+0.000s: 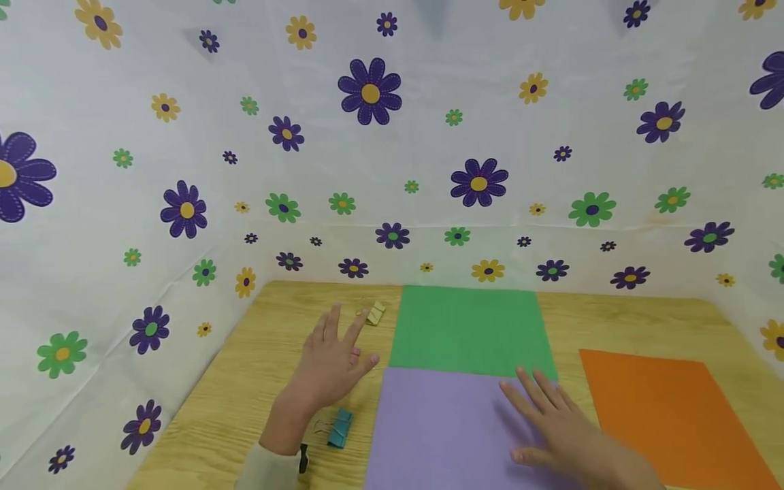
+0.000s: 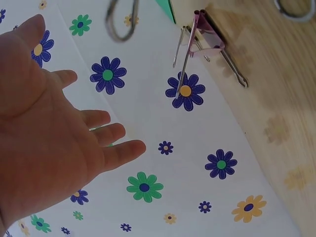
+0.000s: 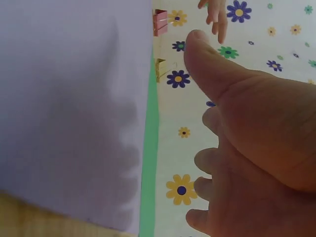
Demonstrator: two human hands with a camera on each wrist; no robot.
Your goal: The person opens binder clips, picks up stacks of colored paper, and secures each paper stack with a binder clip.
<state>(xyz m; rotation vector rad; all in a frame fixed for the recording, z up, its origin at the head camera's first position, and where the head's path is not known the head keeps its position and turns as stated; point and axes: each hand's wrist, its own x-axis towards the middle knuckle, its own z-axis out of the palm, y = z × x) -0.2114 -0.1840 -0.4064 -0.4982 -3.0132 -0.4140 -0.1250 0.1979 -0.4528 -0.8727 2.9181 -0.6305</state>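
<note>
My left hand point(image 1: 327, 367) hovers over the left part of the table with its fingers spread and nothing in it. Beneath it is a pink binder clip point(image 1: 355, 354), mostly hidden in the head view; the left wrist view shows its pink body point(image 2: 210, 39) and wire handles. Just past the index fingertip lies a yellow binder clip point(image 1: 376, 313). A teal binder clip point(image 1: 339, 427) lies nearer, beside the wrist. My right hand point(image 1: 560, 432), fingers also spread, is held over the right side of the purple sheet point(image 1: 435, 429) and casts a shadow on it.
Behind the purple sheet, a green sheet point(image 1: 468, 330) reaches toward the back of the wooden table point(image 1: 239, 367). An orange sheet point(image 1: 674, 415) lies at the right. White flower-printed cloth point(image 1: 422, 150) walls in the back and both sides.
</note>
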